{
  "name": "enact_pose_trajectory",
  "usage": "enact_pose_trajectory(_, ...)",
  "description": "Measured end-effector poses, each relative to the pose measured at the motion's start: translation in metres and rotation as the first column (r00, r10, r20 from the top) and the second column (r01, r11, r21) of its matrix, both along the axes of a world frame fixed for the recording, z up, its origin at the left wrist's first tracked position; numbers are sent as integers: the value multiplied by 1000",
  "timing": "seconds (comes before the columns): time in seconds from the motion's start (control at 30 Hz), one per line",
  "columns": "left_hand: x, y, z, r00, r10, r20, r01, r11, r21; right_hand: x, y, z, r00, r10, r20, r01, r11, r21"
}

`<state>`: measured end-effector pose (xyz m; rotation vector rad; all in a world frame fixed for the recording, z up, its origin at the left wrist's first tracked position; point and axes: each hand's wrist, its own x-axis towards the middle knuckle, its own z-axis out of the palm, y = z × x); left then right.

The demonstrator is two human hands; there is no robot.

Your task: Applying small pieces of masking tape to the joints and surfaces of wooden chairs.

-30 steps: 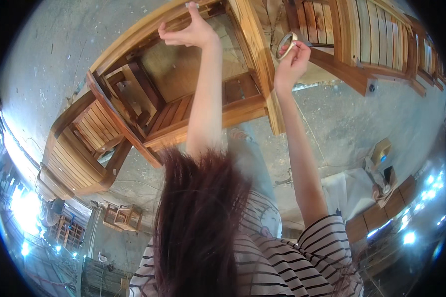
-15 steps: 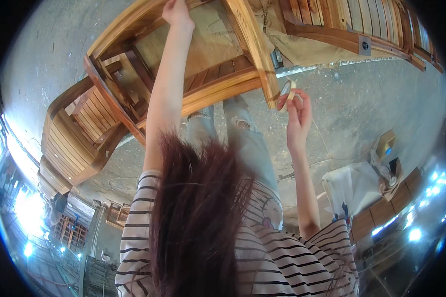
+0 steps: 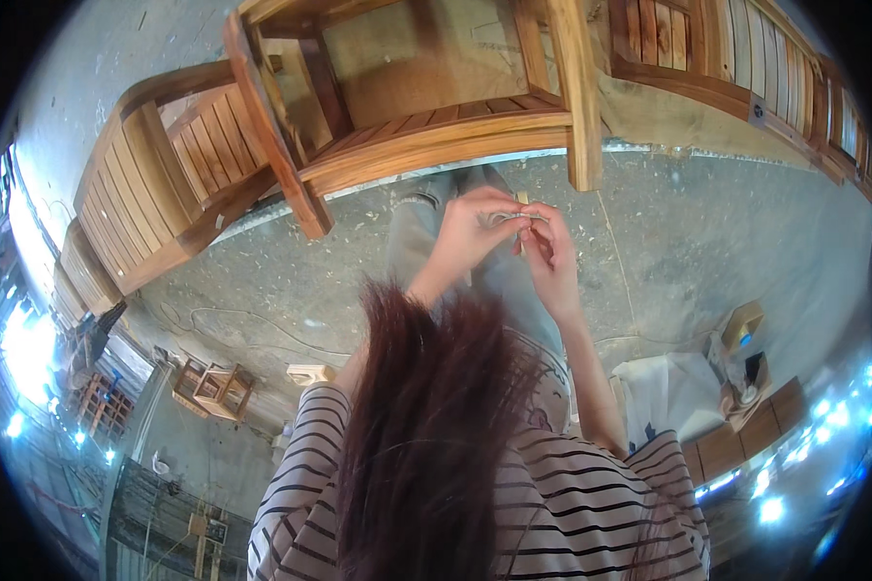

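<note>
Both of my hands meet in front of my legs, on the near side of a wooden armchair frame (image 3: 436, 150). My right hand (image 3: 552, 257) is closed around a cream roll of tape (image 3: 522, 197), most of it hidden by the fingers. The fingertips of my left hand (image 3: 473, 232) pinch at the same roll, touching the right fingers. Whether a strip is pulled loose is too small to tell. The chair frame, with a slatted base and open sides, stands just beyond my hands; neither hand touches it.
Slatted wooden chairs stand at the left (image 3: 131, 198) and the far right (image 3: 707, 82). Cardboard (image 3: 426, 63) lies under the middle frame. White sheeting (image 3: 664, 387) and an open carton (image 3: 746, 324) are at the lower right. Small wooden stools (image 3: 221, 389) stand behind at the left.
My left hand has left the chair frame and come back to the tape roll. My right hand has moved slightly left and nearer with the roll. The view has shifted.
</note>
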<state>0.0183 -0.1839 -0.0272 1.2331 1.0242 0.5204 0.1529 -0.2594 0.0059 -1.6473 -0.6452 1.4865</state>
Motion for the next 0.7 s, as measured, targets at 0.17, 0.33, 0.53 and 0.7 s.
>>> enact_pose_trajectory(0.17, -32, -21, -4, 996, 73, -43, -69, 993, 100, -40, -8, 4, 996, -83, -14, 83, 996, -42)
enact_pose_trajectory(0.33, -56, -44, 4, 974, 225, -27, -220, 968, 117, -62, -18, 0, 1000, 17, -12, -17, 1000, 9)
enact_pose_trajectory(0.53, -79, -64, 13, 923, 384, -15, -384, 923, 24, -85, -24, -7, 982, 125, 144, -111, 989, -98)
enact_pose_trajectory(0.7, -94, -77, 6, 835, 548, -39, -546, 836, 56, -107, -23, -4, 956, 230, 182, -220, 973, -71)
